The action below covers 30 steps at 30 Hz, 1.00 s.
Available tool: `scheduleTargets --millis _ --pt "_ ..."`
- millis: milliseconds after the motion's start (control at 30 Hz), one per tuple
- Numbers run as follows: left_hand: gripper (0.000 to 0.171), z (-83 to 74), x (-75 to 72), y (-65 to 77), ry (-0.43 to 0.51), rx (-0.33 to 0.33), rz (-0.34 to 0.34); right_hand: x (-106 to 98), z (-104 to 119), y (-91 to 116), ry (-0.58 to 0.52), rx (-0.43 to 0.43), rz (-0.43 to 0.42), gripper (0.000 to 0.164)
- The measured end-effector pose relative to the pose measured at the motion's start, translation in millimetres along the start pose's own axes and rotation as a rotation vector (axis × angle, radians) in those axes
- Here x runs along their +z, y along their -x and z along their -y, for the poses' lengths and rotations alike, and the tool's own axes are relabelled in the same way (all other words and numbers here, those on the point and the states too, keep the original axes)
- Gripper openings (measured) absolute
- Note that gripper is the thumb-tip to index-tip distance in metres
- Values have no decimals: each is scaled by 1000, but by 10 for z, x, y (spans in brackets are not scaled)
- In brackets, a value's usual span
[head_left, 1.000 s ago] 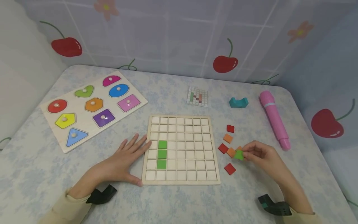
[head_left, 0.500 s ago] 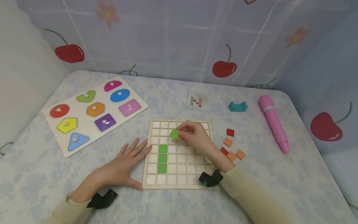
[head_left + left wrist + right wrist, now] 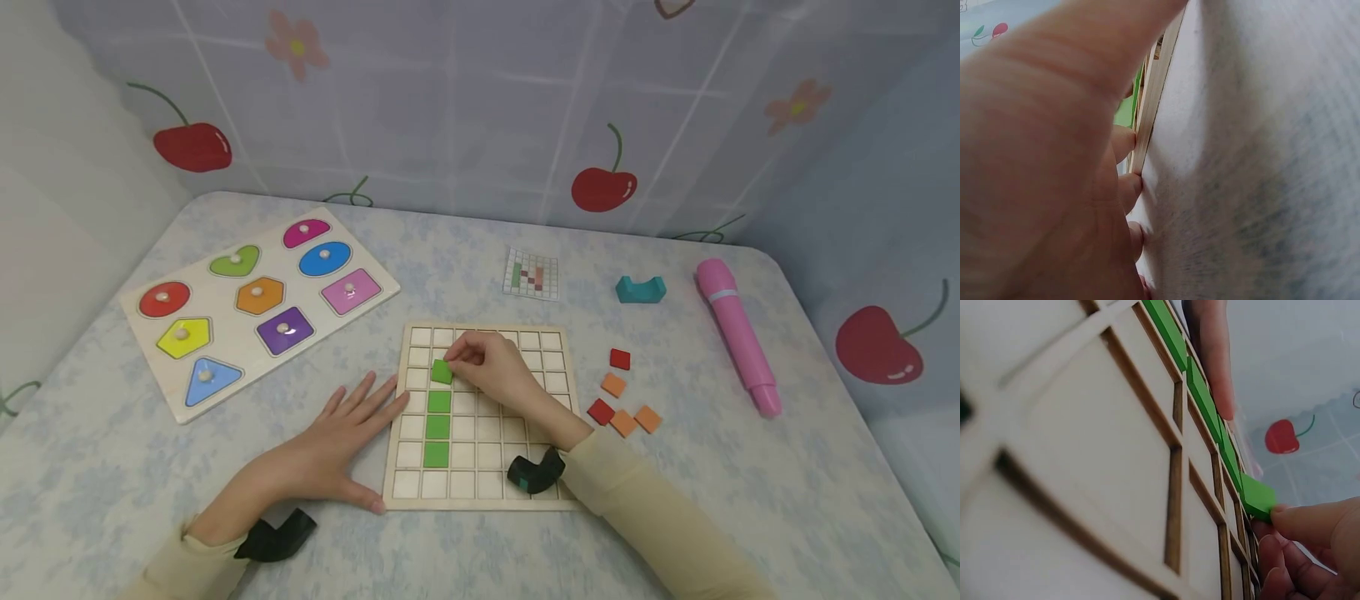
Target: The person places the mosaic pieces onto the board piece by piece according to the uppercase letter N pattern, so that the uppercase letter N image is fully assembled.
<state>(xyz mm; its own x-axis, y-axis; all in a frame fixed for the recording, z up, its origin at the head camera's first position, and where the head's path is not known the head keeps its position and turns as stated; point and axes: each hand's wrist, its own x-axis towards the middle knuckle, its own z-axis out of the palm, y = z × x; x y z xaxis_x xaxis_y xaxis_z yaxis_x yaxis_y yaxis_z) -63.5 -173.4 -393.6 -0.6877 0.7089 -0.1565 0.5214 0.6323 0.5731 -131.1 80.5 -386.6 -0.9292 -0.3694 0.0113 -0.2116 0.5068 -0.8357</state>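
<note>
Right hand (image 3: 491, 367) pinching green tile (image 3: 442, 372) over grid board (image 3: 462, 483), left hand (image 3: 330, 446) spread wide, touching the board's edge

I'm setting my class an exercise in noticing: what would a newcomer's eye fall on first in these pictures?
Probably the column of three green tiles on the pale wooden grid board in the middle of the table, with a fourth green tile pinched in the right grip just beyond them. Next, likely the bright knobbed shape puzzle lying aslant on the left, and the long pink object at the right.
</note>
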Motion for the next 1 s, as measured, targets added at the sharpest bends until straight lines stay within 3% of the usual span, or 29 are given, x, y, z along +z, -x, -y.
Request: scheduleTargets --millis 567,667,800,1000 --pt "119 -11 5 -5 -13 -2 -5 83 -11 41 177 -65 -51 5" --pt "118 -17 1 -5 -19 4 -5 69 -16 42 148 -63 -44 1" --pt "118 -19 8 -7 -8 3 2 -26 -26 90 59 -37 -35 10" --pt "117 -1 11 -1 5 1 5 -373 -93 279 -52 -5 -66 17"
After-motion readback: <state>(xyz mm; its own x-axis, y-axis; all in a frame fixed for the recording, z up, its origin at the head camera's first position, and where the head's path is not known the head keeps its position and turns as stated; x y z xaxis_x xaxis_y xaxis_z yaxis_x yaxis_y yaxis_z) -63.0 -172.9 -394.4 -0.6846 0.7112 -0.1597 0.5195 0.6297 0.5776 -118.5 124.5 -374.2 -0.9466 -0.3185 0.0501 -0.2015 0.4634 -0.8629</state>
